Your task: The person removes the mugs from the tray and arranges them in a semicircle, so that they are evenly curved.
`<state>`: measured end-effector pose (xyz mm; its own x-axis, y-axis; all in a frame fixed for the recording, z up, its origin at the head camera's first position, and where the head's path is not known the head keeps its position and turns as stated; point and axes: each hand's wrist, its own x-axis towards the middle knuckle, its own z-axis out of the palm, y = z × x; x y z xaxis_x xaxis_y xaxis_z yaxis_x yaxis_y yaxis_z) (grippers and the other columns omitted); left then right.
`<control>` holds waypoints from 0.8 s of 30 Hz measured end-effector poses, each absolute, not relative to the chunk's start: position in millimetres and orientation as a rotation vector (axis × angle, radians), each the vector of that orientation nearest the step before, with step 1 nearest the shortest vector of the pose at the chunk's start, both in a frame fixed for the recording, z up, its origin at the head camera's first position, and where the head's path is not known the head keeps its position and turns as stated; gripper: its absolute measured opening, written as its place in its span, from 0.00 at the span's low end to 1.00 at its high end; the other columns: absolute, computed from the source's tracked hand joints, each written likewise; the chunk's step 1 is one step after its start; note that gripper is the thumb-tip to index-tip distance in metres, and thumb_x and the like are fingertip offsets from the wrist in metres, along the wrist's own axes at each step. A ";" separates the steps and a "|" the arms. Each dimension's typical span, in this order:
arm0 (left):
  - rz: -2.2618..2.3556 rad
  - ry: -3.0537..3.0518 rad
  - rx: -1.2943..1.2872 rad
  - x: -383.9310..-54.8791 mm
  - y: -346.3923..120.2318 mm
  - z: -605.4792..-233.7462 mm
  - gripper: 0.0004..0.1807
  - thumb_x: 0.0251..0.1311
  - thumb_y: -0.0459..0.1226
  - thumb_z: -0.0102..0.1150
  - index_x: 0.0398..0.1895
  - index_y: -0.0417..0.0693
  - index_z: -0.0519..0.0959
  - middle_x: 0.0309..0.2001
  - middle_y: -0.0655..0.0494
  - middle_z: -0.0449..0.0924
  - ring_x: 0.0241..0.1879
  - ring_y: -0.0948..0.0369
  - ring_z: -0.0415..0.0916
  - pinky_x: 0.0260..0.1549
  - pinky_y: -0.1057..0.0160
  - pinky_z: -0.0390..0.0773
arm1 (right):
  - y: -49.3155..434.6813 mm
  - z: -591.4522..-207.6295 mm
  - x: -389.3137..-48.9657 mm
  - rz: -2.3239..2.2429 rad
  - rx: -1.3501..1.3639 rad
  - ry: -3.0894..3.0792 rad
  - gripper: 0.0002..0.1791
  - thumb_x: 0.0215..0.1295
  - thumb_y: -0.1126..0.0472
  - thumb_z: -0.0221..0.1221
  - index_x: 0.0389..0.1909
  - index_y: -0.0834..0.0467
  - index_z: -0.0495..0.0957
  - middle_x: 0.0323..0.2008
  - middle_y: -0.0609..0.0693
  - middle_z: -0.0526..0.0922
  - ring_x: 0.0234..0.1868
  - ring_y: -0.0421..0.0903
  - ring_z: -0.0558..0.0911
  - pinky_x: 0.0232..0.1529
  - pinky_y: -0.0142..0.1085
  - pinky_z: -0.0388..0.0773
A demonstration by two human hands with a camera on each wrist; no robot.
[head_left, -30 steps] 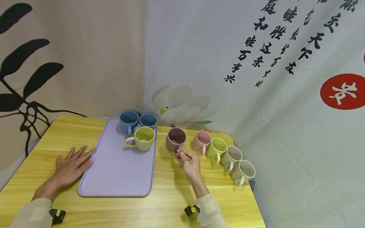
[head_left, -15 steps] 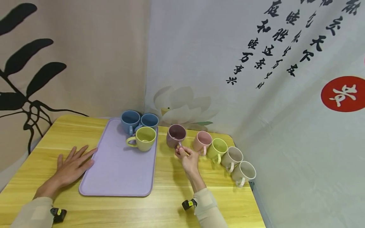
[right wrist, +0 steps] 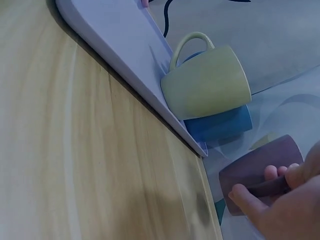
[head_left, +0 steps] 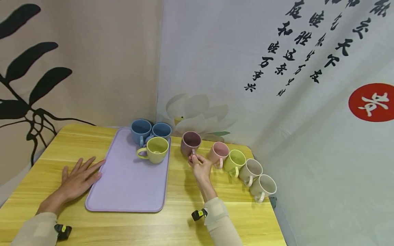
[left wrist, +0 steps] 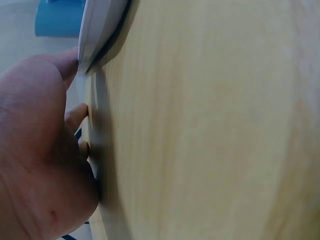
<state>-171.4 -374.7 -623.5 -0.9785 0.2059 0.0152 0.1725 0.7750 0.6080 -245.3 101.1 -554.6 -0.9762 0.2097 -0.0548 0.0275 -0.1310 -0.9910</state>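
My right hand (head_left: 202, 167) pinches the handle of a purple mug (head_left: 188, 147) just right of the tray. In the right wrist view, the fingers and thumb grip that handle, and the purple mug (right wrist: 257, 167) appears raised off the table. My left hand (head_left: 77, 182) lies with its fingers spread on the table, fingertips touching the left edge of a lilac tray (head_left: 129, 191). On the tray's far end stand a yellow mug (head_left: 156, 153) and two blue mugs, one at the left (head_left: 137, 135) and one behind the yellow mug (head_left: 163, 131).
A row of mugs curves along the table's right side: a pink mug (head_left: 215, 155), a lime-green mug (head_left: 231, 164), a beige mug (head_left: 246, 172) and a whitish mug (head_left: 258, 187). A printed cloth wall (head_left: 209, 61) rises behind the wooden table (head_left: 129, 230).
The right hand and the purple mug have shifted a little away from me, seemingly upward. My left hand stays on the tray's edge, and the other mugs stand where they were.
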 end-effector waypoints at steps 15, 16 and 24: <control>0.980 2.912 0.300 -171.8 -373.3 -623.3 0.35 0.91 0.53 0.43 0.93 0.56 0.56 0.92 0.27 0.41 0.87 0.16 0.26 0.73 0.09 0.17 | 104.3 -563.8 -259.7 2.044 -0.450 -1.965 0.11 0.83 0.70 0.63 0.52 0.75 0.89 0.42 0.59 0.92 0.54 0.59 0.94 0.67 0.56 0.89; 0.978 2.913 0.299 -171.7 -373.3 -623.0 0.35 0.91 0.53 0.43 0.93 0.56 0.56 0.92 0.27 0.41 0.87 0.15 0.26 0.73 0.09 0.17 | 105.4 -564.3 -259.7 2.041 -0.461 -1.962 0.11 0.82 0.70 0.63 0.53 0.76 0.89 0.42 0.58 0.92 0.55 0.60 0.94 0.67 0.56 0.89; 0.992 2.909 0.292 -170.4 -373.4 -621.0 0.35 0.91 0.53 0.43 0.93 0.55 0.56 0.92 0.27 0.41 0.87 0.16 0.26 0.73 0.09 0.17 | 112.8 -569.5 -258.3 2.012 -0.519 -1.952 0.11 0.81 0.72 0.64 0.54 0.75 0.89 0.40 0.55 0.93 0.54 0.59 0.95 0.67 0.55 0.90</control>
